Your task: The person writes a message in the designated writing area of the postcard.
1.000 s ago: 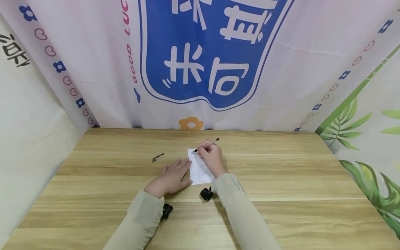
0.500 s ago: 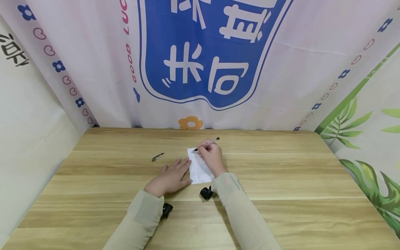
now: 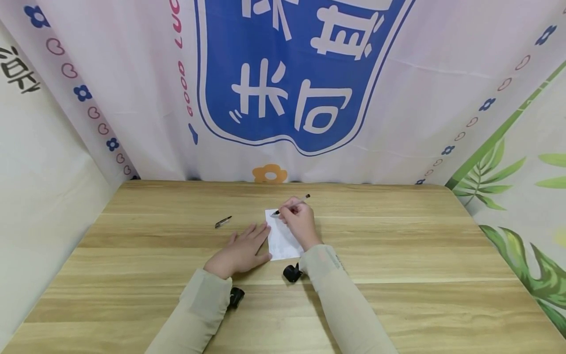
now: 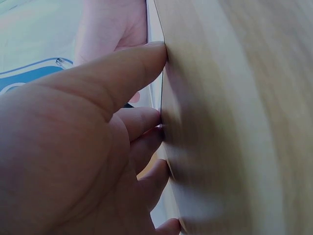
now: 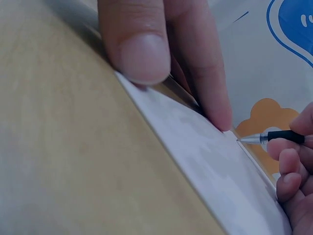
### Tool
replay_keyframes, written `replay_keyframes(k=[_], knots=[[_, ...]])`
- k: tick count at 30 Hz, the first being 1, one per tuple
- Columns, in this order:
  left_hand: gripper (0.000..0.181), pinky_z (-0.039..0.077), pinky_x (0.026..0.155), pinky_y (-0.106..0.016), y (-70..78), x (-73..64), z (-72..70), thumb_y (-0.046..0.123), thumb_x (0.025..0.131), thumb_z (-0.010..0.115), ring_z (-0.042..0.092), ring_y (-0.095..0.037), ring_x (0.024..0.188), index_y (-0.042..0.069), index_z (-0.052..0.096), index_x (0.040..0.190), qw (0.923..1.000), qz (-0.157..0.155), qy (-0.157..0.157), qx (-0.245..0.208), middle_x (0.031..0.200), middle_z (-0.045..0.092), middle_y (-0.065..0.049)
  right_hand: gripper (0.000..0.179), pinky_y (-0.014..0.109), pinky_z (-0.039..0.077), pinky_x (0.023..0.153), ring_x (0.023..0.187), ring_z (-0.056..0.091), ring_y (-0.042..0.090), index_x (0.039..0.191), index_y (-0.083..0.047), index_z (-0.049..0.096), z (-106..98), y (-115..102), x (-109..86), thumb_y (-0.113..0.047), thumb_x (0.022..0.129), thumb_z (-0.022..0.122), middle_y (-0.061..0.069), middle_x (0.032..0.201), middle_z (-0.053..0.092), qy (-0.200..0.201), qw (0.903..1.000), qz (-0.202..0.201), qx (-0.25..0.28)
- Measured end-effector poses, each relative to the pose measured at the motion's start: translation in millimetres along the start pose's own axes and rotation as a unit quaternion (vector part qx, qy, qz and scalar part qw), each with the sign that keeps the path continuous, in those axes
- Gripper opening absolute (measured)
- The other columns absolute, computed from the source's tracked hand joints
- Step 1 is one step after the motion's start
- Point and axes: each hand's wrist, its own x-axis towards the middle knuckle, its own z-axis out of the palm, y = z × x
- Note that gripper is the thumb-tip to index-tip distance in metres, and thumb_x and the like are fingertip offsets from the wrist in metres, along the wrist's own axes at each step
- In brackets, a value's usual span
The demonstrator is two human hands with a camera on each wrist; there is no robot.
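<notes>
A person sits at a wooden worktop [image 3: 398,255]. The left hand [image 3: 240,253] lies flat, fingers straight, pressing the left edge of a small white paper [image 3: 283,241] at the worktop's middle. The right hand [image 3: 300,221] pinches a pen [image 3: 292,204], tip at the paper's far corner. Writing seems barely begun; faint marks show. A pen cap [image 3: 223,222] lies apart. No containers visible

Surface [image 3: 398,255]: light wood planks.
Paper [image 3: 281,241]: white sheet, flat near the middle.
Pen cap [image 3: 223,222]: just left of the paper.
Left hand [image 3: 242,253]: flat on surface, touching paper's edge.
</notes>
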Motion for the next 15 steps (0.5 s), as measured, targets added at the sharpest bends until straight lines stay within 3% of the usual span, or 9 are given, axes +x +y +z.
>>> replay_keyframes(k=[9, 15], knots=[[0.070, 0.009, 0.115, -0.073, 0.1, -0.5, -0.2, 0.034, 0.105, 0.056, 0.010, -0.039, 0.154, 0.005, 0.026, 0.161, 1.0000, 0.001, -0.001, 0.001, 0.169, 0.016, -0.011, 0.012, 0.017, 0.043, 0.052, 0.065, 0.056, 0.019, 0.094, 0.010, 0.068, 0.1, -0.9, 1.3, 0.000, 0.096, 0.063, 0.026, 0.084, 0.067, 0.001, 0.9999, 0.011, 0.000], [0.070, 0.011, 0.114, -0.073, -1.6, 1.1, 1.2, 0.035, 0.105, 0.056, 0.011, -0.039, 0.154, 0.005, 0.026, 0.161, 1.0000, 0.002, 0.001, 0.008, 0.169, 0.017, -0.011, 0.010, 0.017, 0.044, 0.053, 0.066, 0.057, 0.023, 0.093, 0.011, 0.067, -1.4, -25.2, -8.6, 0.004, 0.096, 0.061, 0.026, 0.082, 0.066, -0.009, 0.9999, 0.007, -0.008]])
